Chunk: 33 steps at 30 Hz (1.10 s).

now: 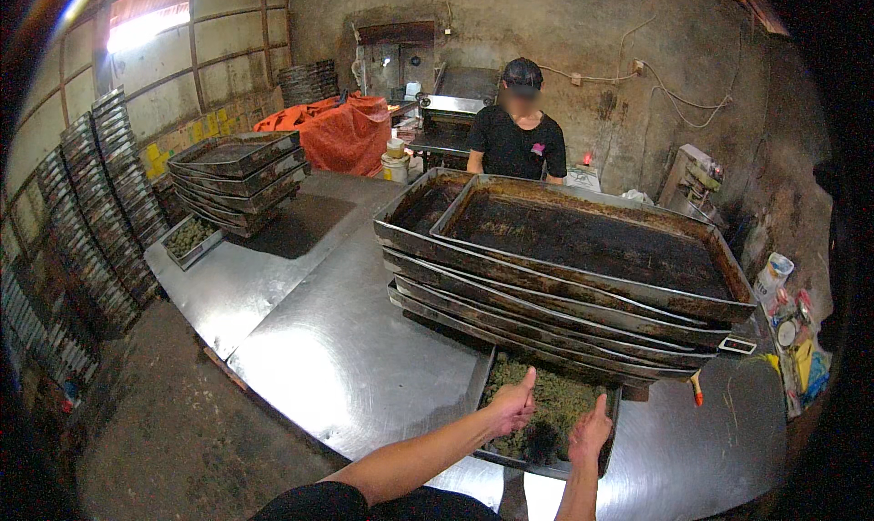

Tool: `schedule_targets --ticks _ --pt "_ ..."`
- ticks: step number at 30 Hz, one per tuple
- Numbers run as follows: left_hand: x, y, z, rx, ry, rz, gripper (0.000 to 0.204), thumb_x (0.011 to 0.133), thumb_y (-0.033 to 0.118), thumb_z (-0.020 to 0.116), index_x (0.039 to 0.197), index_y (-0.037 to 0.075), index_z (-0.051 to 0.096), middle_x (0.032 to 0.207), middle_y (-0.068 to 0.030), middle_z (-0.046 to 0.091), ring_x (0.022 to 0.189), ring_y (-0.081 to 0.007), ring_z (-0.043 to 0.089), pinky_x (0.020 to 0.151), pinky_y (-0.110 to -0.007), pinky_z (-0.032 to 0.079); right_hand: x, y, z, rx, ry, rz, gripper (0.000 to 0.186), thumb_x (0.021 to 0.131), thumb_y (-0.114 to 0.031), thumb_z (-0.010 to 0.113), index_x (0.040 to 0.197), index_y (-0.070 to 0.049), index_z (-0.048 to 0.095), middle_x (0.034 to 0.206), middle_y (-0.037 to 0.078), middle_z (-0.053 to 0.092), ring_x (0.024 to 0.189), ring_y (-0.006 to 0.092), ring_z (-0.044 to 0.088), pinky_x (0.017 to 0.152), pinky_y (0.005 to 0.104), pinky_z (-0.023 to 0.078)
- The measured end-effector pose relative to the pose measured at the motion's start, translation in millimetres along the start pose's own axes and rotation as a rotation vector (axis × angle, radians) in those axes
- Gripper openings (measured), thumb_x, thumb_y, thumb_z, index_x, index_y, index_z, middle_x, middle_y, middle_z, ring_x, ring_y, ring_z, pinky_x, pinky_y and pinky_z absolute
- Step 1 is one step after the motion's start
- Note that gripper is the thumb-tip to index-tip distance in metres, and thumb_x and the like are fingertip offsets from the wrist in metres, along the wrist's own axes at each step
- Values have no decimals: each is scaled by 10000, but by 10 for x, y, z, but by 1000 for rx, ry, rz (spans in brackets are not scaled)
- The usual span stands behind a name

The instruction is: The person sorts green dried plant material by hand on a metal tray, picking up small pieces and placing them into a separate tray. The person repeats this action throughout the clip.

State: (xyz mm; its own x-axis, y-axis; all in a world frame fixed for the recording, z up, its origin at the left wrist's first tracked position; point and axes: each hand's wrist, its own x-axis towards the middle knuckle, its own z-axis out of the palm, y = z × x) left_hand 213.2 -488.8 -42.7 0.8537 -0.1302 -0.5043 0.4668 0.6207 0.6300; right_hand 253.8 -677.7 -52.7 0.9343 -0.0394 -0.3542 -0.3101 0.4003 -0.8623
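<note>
Over a shiny silver metal bench (pixel 401 375), holds left fingers (pixel 517 412) loosely curled with raised thumb, and right fingers (pixel 594 425) with one digit upright; cannot tell if gripping anything. Has a rectangular metal tray (pixel 537 468) of crumbly greenish-brown clumps (pixel 557 398) beneath the fingers, rust-stained stacked trays (pixel 564 284) just beyond.

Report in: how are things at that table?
Left hand, right hand: thumbs raised, at the tray. Greenish crumbly filling inside. Stacked pans hide the tray's far end.
</note>
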Motion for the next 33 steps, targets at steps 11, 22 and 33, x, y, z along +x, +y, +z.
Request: schedule_targets --ticks 11,22,33 --pt "18 88 -264 -63 104 67 479 913 574 457 848 105 528 726 -23 543 485 -88 374 403 -250 253 262 106 -263 352 -38 241 323 909 -437 565 836 -125 523 662 26 494 488 109 430 407 229 318" --pt "-215 80 -546 -136 67 70 612 835 718 421 723 120 493 633 -11 451 469 -113 370 396 -245 220 232 223 -36 140 62 78 428 900 -469 565 648 -154 421 531 -7 400 384 105 336 331 241 225" --pt "-1000 125 -1672 -297 344 227 548 871 661 443 734 131 451 590 1 459 427 -79 324 368 -239 229 104 387 488 45 -151 303 392 917 -469 525 681 -162 458 576 0 465 396 97 376 320 230 268"
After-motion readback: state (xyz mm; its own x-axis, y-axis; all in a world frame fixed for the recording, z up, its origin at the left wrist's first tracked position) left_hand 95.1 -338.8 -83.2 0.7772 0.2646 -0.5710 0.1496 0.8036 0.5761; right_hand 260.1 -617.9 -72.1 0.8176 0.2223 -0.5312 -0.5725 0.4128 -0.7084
